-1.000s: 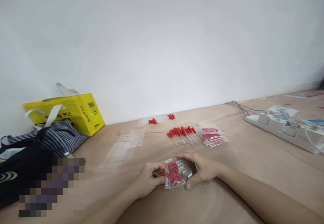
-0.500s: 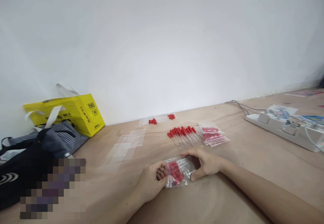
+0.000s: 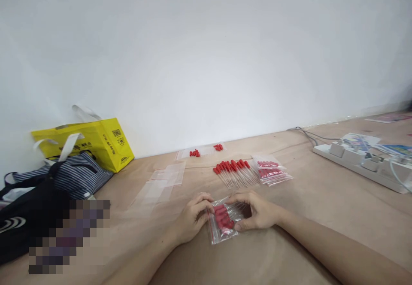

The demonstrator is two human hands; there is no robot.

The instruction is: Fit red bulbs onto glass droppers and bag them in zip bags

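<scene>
A clear zip-lock bag [image 3: 216,234] lies in front of me, holding several thin clear tubes with red bulb ends, which look like droppers. My right hand [image 3: 257,212] grips the bag from its right side, thumb at the near edge and fingers at the far edge. My left hand [image 3: 195,217] pinches the bag's upper left part by the red zip strip, its fingers bent. Just beyond, a row of loose red-bulbed droppers [image 3: 236,173] is spread on the table. Beside them lie filled zip bags [image 3: 273,172] with more of the same.
Empty clear bags [image 3: 164,177] lie to the left on the brown tabletop [image 3: 305,242]. Small red pieces [image 3: 194,153] and clear tubes rest near the wall. At left stand a yellow bag [image 3: 116,147] and a striped bag [image 3: 86,173]; at right, a white power strip [image 3: 357,165].
My left hand has shifted slightly up and left along the bag, uncovering its red zip edge. The bag is turned a little, and my right hand has slid slightly left on it.
</scene>
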